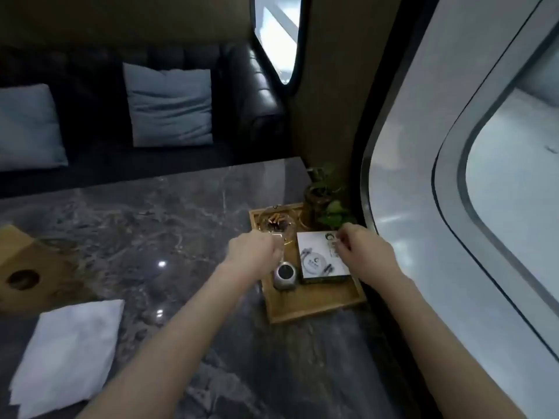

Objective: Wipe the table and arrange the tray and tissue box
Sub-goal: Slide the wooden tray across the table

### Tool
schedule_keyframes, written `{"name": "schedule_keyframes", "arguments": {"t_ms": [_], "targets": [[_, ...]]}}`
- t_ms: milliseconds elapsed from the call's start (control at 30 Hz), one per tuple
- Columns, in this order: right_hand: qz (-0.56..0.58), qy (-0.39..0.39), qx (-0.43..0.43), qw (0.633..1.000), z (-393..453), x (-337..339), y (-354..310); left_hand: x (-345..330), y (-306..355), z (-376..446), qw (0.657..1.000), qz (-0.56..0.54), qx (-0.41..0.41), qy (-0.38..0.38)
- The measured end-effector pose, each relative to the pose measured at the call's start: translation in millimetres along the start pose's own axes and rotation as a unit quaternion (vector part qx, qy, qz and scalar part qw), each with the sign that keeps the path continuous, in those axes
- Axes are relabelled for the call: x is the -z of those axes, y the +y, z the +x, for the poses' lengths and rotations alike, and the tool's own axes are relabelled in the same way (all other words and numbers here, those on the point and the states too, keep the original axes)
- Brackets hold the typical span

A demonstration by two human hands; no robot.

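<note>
1. Currently both hands are over the wooden tray [314, 306], which sits at the right edge of the marble surface [151, 225], just beside the curved window wall.
2. Left hand [252, 252]: fingers curled toward the glass ashtray [273, 223] at the tray's far-left end; blur hides whether they grip its rim or only touch it, so cannot tell.
3. Right hand [361, 252]: fingers bent down onto the far edge of the white box [322, 257] lying in the tray; looks like a pinch, but contact is not clear (motion blur), so cannot tell.
4. Also in the tray: a small grey round-topped container [284, 275] between the ashtray and the white box, and a potted plant [325, 198] at the far-right corner.
5. Tissue box [27, 267]: wooden, at the left edge of the surface, well apart from the tray, round hole facing up.
6. White cloth [68, 353]: folded, lying free on the near-left of the surface, no hand on it.
7. Progress, as a judgement: surface looks glossy and the cloth is put down, so wiping is probably done or paused; arranging the tray contents is the step in hand; placing the tissue box appears left.
8. Tray orientation: long axis runs near-to-far, tilted slightly, near end toward the wall; the tissue box sits skewed, one corner pointing away.
</note>
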State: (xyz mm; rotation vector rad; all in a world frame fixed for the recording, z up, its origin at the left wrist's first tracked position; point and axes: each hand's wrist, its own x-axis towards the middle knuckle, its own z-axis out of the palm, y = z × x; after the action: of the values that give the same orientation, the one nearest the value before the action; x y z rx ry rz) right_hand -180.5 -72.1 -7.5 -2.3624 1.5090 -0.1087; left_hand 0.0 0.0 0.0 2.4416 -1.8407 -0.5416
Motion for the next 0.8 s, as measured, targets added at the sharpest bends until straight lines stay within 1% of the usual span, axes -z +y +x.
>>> {"name": "schedule_keyframes", "arguments": {"t_ms": [33, 100, 167, 233, 267, 400, 533, 600, 700, 800], "targets": [[-0.001, 0.011, -0.024, 1.000, -3, -10, 7, -11, 2, -1, 1.000, -0.011, 0.017, -0.002], [0.037, 0.041, -0.064, 0.996, -9, -36, 24, -44, -1, -2, 0.996, -0.067, 0.045, 0.034], [0.072, 0.041, -0.098, 0.992, -19, -62, 37, -76, -4, -6, 0.988, -0.113, 0.061, 0.080], [0.103, 0.042, -0.128, 0.986, -24, -83, 47, -103, -6, -9, 0.981, -0.147, 0.080, 0.101], [0.114, 0.037, -0.137, 0.983, -27, -89, 49, -112, -6, -11, 0.978, -0.154, 0.098, 0.099], [0.128, 0.004, -0.174, 0.976, -35, -121, 61, -146, -5, -18, 0.974, -0.150, 0.164, 0.039], [0.093, 0.019, -0.191, 0.977, -36, -132, 65, -164, -2, -20, 0.971, -0.150, 0.184, 0.035], [0.059, 0.016, -0.203, 0.977, -30, -131, 63, -168, 1, -19, 0.967, -0.149, 0.199, 0.057], [0.018, -0.007, -0.237, 0.971, -22, -128, 56, -168, 6, -17, 0.962, -0.136, 0.218, 0.091], [-0.012, -0.035, -0.247, 0.968, -16, -126, 56, -162, 8, -16, 0.953, -0.178, 0.236, 0.062]]}}
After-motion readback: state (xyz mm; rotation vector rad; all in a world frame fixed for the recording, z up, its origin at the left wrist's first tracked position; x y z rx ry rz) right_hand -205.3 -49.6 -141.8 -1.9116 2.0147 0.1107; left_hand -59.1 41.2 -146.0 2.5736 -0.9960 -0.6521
